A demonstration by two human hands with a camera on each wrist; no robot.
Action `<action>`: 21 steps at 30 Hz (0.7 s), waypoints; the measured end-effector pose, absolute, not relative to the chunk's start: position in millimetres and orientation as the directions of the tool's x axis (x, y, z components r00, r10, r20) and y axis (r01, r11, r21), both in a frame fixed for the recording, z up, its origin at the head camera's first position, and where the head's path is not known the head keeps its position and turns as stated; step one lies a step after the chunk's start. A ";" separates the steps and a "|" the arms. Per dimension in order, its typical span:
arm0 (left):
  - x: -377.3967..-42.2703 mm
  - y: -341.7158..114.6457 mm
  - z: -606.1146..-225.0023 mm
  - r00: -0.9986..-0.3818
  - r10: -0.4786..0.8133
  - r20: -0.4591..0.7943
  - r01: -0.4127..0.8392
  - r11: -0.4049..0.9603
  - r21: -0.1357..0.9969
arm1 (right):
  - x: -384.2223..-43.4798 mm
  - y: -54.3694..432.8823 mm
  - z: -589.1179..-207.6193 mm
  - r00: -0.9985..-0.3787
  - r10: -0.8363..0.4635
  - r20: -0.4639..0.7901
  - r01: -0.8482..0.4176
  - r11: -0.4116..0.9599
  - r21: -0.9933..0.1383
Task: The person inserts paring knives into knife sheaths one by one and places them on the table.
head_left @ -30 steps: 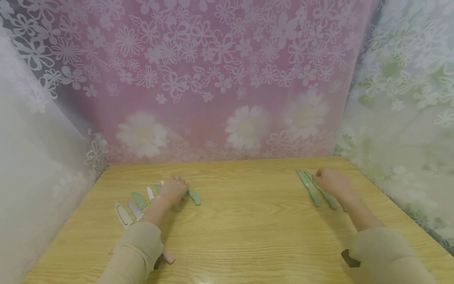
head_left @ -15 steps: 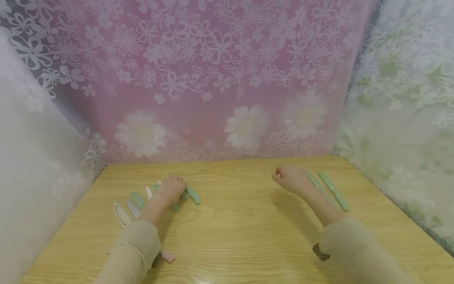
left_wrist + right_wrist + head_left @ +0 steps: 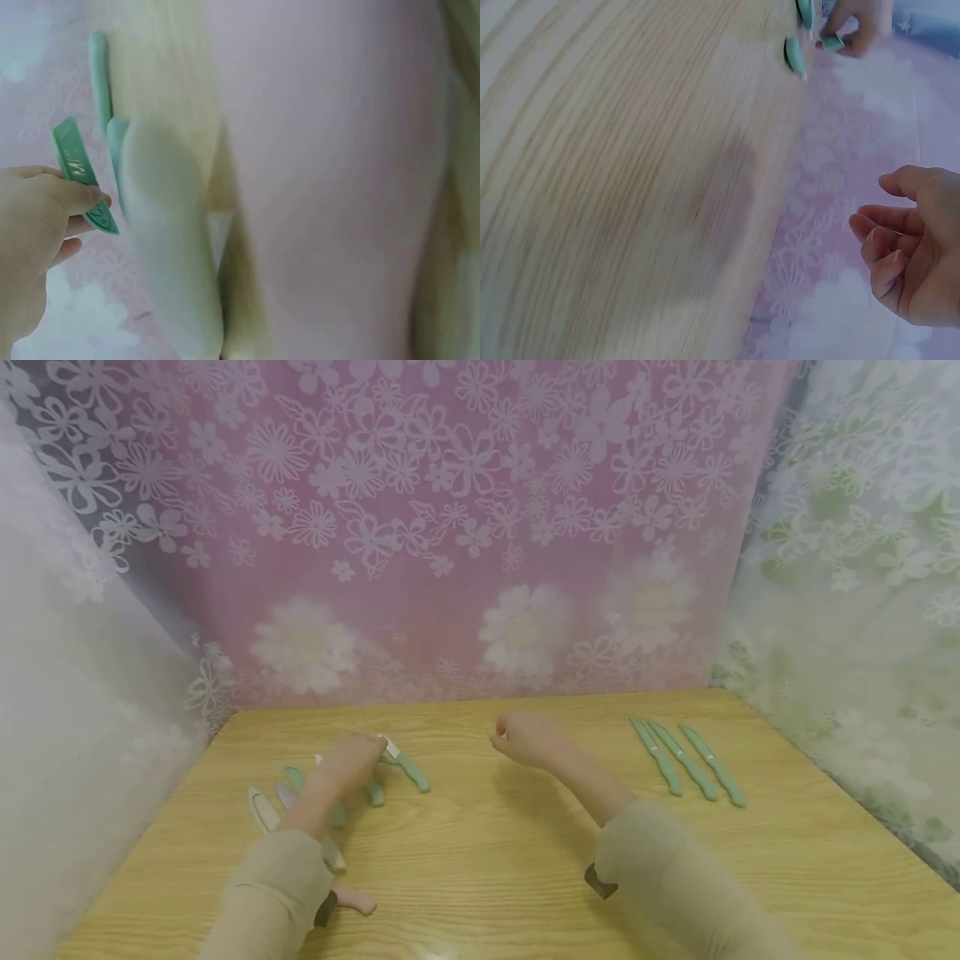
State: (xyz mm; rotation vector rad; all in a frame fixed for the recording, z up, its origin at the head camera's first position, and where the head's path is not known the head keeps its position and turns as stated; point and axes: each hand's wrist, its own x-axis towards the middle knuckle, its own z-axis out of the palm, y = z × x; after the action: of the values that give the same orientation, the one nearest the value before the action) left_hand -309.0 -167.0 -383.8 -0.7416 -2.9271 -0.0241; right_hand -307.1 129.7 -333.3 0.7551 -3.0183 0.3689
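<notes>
A light yellow wood-grain table (image 3: 480, 843) fills the near half of the scene, its far edge running along a pink cloth (image 3: 450, 527) printed with white outlined flowers and larger blurred blooms. Pale floral drapes stand either side: the left drape (image 3: 67, 693) mostly white, the right drape (image 3: 847, 627) touched with green. A bright gleam lies at the table's near edge, and a soft shadow falls below the right arm.

On the left, the left hand (image 3: 348, 762) pinches a small lettered green cover (image 3: 84, 176) between thumb and fingers, just beside a white-bladed knife (image 3: 410, 771) with a green handle. A cream cover (image 3: 262, 812) lies farther left, and a pink handle (image 3: 356, 900) shows nearer, by the sleeve. Near the far middle, the right hand (image 3: 531, 742) hangs above the wood, fingers loosely curled, thumb apart. Three green knives (image 3: 682, 762) lie side by side, far right
</notes>
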 end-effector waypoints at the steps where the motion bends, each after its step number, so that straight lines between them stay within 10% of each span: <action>1: -309.2 -169.2 -382.3 -0.882 0.457 0.119 0.463 0.885 0.036 | -307.7 123.4 -333.6 -0.884 -0.465 0.054 -0.465 0.858 -0.219; 21: -298.0 -183.8 -369.8 -0.983 0.071 0.171 0.180 0.566 0.804 | -310.2 14.1 -367.3 -0.863 -0.498 -0.083 -0.478 0.859 -0.185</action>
State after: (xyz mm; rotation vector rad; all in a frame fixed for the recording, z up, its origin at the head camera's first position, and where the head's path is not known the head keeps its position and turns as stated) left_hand -298.0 -183.8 -369.8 -0.2151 -2.6733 -1.3930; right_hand -310.2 14.1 -367.3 0.8315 -3.1519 0.2601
